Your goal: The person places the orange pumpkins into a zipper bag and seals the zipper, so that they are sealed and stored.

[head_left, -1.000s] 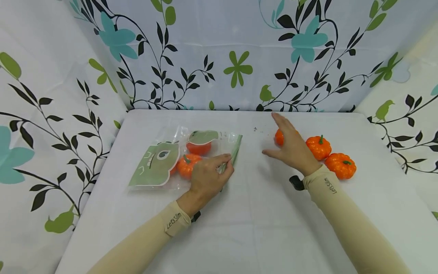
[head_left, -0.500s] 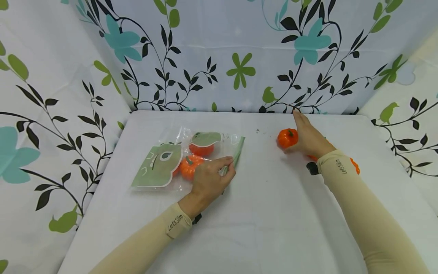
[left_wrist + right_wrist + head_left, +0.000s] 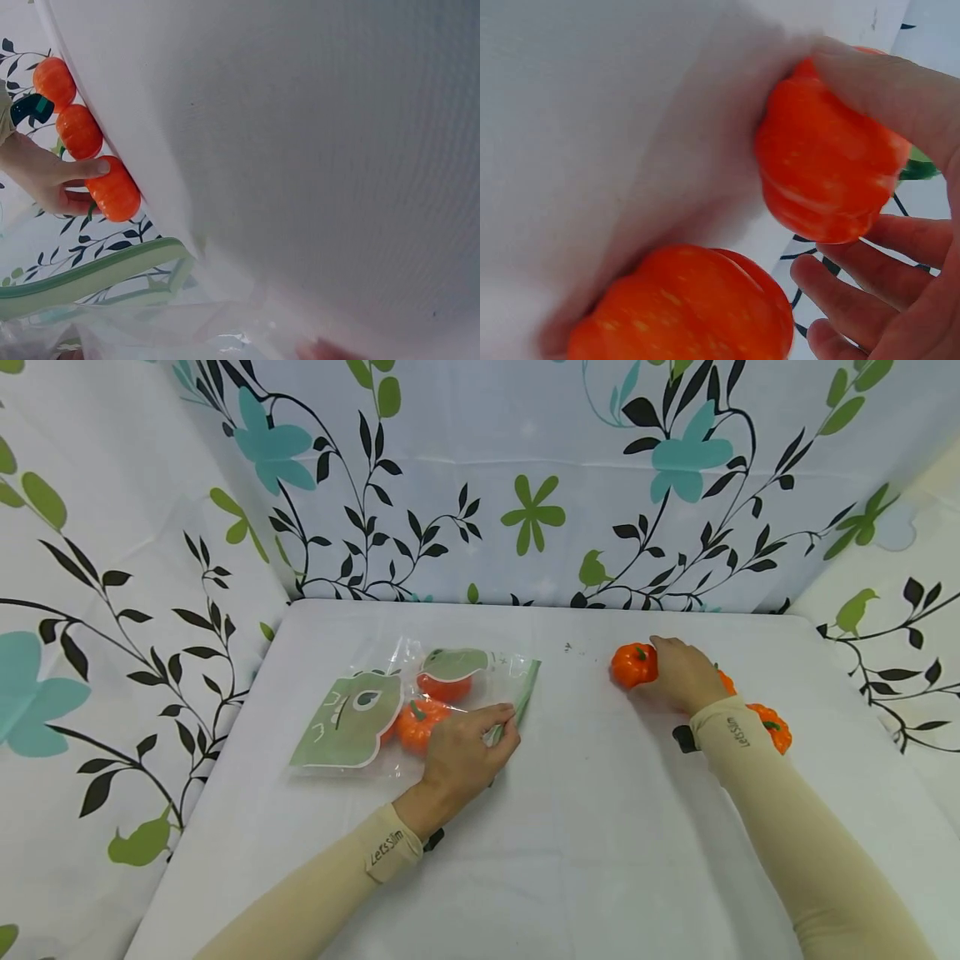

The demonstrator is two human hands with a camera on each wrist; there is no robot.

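Left hand: thumb and forefinger together, clamped on the green plastic seal strip along the right-hand edge of a clear plastic bag with a green cartoon-creature print. Bag lies flat on the white cloth-covered surface, left of centre. Seen through the film: a ribbed orange pumpkin with a green stem, just beside the hand; a red-orange round piece behind it, its upper part covered by print; a sliver of orange at the edge of the larger print.

Right hand: thumb laid across a glossy, ribbed orange pumpkin with a dark green stem, fingers curled at its far side; remaining fingers spread loosely apart, per right wrist view. This pumpkin is near the far edge of the surface, well apart from the bag. Whether it touches the surface cannot be told.

Two more glossy orange pumpkins: the middle pumpkin, apart from the held one and partly hidden by hand and wrist in head view; the end pumpkin, partly behind the beige sleeve.

Backdrop: white curtain with leaf-and-flower print.
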